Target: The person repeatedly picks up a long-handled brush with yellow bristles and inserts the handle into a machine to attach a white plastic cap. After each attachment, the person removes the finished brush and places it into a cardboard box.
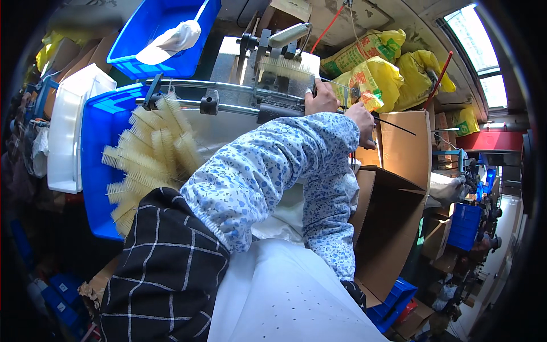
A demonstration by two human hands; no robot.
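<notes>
My left hand (322, 98) rests on the metal machine (268, 85), fingers curled against its frame just beside the brush (284, 69) clamped there; whether that grip pinches anything I cannot tell. My right hand (362, 119), just right of it, is pinched on a thin dark rod (393, 125) that points away toward the cardboard box (399, 171). I judge the rod should stay level and in line with the machine, the left hand steadying, fingers clear of the moving parts. Further left, finished cream brushes (148, 154) lie piled in the blue bin (99, 165); yellow sacks (382, 74) sit beyond.
</notes>
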